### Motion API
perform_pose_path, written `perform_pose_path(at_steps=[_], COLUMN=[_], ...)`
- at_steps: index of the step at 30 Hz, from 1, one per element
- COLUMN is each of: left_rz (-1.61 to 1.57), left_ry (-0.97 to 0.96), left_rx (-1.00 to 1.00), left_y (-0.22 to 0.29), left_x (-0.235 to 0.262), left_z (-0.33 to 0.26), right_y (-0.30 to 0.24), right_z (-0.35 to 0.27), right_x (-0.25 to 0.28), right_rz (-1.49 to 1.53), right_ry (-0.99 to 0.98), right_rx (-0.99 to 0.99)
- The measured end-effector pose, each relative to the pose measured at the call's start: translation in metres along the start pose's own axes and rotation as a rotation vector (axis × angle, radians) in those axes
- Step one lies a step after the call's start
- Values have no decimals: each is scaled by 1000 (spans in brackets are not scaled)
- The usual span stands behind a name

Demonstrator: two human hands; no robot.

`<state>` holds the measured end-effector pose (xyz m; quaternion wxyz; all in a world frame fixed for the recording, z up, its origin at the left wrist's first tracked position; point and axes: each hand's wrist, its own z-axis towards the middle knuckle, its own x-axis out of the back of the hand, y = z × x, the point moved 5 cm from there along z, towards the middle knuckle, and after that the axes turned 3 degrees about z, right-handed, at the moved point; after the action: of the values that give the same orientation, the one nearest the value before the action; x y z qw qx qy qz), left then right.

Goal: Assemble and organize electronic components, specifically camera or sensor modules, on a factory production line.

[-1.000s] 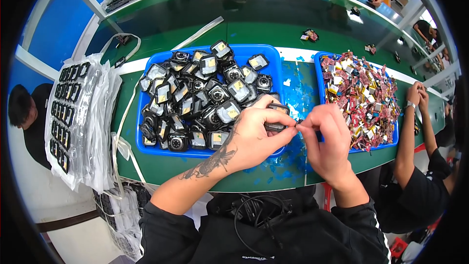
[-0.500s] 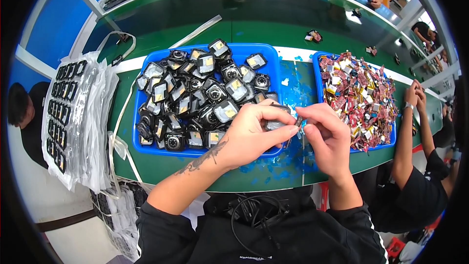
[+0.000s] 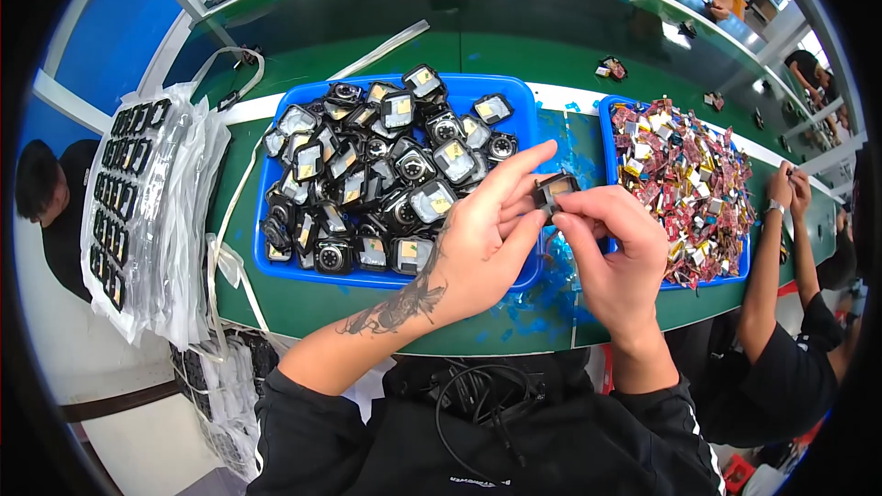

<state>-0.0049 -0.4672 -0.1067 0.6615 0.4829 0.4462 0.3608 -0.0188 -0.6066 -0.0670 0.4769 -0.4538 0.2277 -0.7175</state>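
Note:
In front of me both hands meet at a small black smartwatch case (image 3: 555, 189), tilted, with a brownish inside showing. My right hand (image 3: 617, 243) pinches its near edge between thumb and bent fingers. My left hand (image 3: 491, 220) is turned palm up and supports the case with its thumb and curled fingers, while its index finger stretches out past it. Behind my left hand stands a blue bin (image 3: 526, 119) heaped with black smartwatch cases (image 3: 413, 165), several with pale rectangular backs. On the right, another blue bin (image 3: 608, 142) is full of red circuit boards with white and yellow parts (image 3: 684, 193).
Blue film scraps (image 3: 514, 321) litter the green table (image 3: 441, 335). Stacked plastic trays (image 3: 138, 211) of black frames stand at the left. Across the rail runs a dark green belt (image 3: 514, 28) with scattered parts. A co-worker's arms (image 3: 763, 257) are at the right.
The case has risen slightly and turned so its inside shows. My left hand has opened from a pinch, its index finger now stretched away. The whole view has shifted a little.

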Motion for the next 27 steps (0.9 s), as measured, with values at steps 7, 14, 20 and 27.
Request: perform_pose_path(at_steps=[7, 14, 20, 27], left_rz=[99, 140, 202, -54], left_ry=[-69, -96, -143, -30], left_rx=[47, 64, 10, -43], left_y=[-2, -4, 0, -3], left_x=[-1, -3, -6, -9], left_z=[-2, -4, -5, -1], right_y=[5, 3, 3, 24], right_z=[-3, 1, 2, -5], right_x=[2, 5, 10, 7], right_rz=[29, -64, -63, 328], right_ry=[36, -20, 6, 86], right_rx=[-210, -84, -89, -237])
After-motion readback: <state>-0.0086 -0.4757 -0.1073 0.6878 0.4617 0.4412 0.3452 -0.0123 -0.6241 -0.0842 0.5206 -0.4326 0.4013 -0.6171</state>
